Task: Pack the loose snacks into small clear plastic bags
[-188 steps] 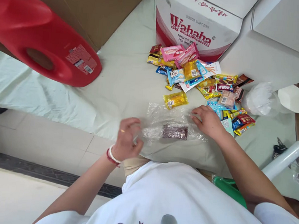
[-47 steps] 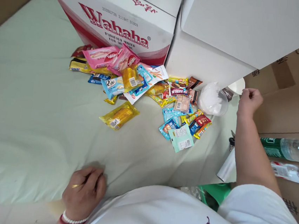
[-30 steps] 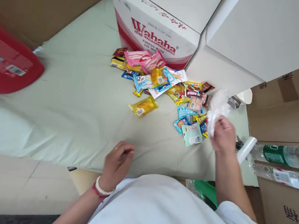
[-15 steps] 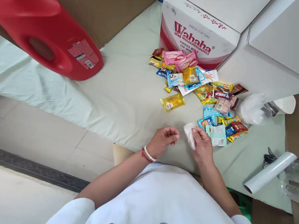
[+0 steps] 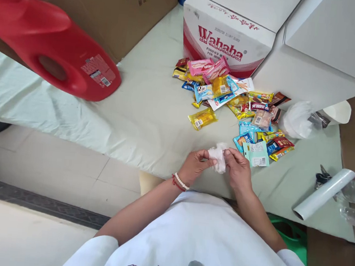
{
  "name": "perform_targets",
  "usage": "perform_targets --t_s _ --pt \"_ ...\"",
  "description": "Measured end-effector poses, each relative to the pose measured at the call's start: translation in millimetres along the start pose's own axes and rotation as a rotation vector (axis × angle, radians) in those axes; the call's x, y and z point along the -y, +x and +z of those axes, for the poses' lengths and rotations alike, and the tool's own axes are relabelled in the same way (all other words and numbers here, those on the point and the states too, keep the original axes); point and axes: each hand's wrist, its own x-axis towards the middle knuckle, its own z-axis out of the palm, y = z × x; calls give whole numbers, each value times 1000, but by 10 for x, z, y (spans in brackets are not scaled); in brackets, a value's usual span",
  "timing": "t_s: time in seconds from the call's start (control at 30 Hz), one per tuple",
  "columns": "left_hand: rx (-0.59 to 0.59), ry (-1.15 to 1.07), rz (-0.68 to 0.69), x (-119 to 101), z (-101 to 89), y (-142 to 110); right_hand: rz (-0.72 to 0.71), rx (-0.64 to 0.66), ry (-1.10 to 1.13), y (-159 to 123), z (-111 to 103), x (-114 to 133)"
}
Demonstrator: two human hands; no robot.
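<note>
Between my two hands, near the table's front edge, is a small, crumpled, whitish plastic bag (image 5: 218,158). My left hand (image 5: 194,167), with beads at the wrist, pinches its left side between thumb and fingers. My right hand (image 5: 239,169) grips the right side the same way. Just beyond my right hand lies a pale green packet (image 5: 256,153), at the near end of a heap of wrapped snacks in several colours. A yellow snack packet (image 5: 202,118) lies apart from that heap, farther back than my hands.
A white Wahaba-style carton printed "Wahaha" (image 5: 226,37) stands behind the snacks. To the left is a large red jug (image 5: 77,62). Bunched clear plastic bags (image 5: 300,119) and a white roll (image 5: 324,195) lie to the right, with dark-handled scissors (image 5: 322,177) beside the roll.
My left hand has moved right and taken hold of the plastic bag, which only my right hand held before. The bag is now spread between both hands.
</note>
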Motion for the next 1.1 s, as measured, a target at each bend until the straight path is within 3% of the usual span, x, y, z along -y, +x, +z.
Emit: perform_targets --t_s 0.2,0.3,0.53,0.7,0.83,0.97,1.1 --pt "-48 -133 -98 -38 -170 5 82 -188 114 115 -278 67" --pt "-16 -234 -164 -99 -203 31 96 -241 123 98 -367 105" --pt "100 -359 -324 -50 -145 29 116 -271 156 85 -392 82" --pt "173 -455 -315 -59 -176 51 93 -326 113 102 -469 49" --pt "181 -350 -339 -80 -138 66 100 -321 74 94 -523 -13" --pt "162 -213 -298 -59 -61 60 70 -240 -130 70 -578 -49" --pt "118 -90 -189 -76 -35 22 -244 -309 -537 -50 -577 98"
